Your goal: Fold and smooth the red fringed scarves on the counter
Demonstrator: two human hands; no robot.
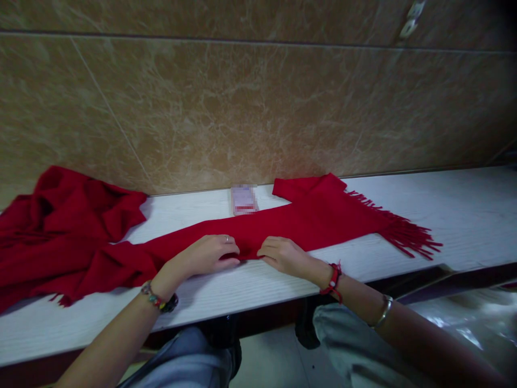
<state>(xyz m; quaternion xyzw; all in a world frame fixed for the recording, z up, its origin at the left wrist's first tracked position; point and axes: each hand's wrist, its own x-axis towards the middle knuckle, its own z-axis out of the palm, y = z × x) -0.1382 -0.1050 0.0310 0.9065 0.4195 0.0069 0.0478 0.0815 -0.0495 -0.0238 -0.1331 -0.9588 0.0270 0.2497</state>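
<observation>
A long red scarf [319, 218] with a fringed end [407, 231] lies stretched across a white shelf [444, 215]. Its left part is bunched in a heap [60, 231]. My left hand [208, 254] and my right hand [283, 254] sit side by side at the scarf's near edge in the middle. Both have fingers curled and pinching the red cloth. The left wrist wears a beaded bracelet, the right a red cord and a metal bangle.
A small pink and white packet [244, 199] lies on the shelf behind the scarf, against the brown marble wall [258, 108]. Below the shelf edge are my knees in grey trousers [343, 334] and a glossy floor [464, 318].
</observation>
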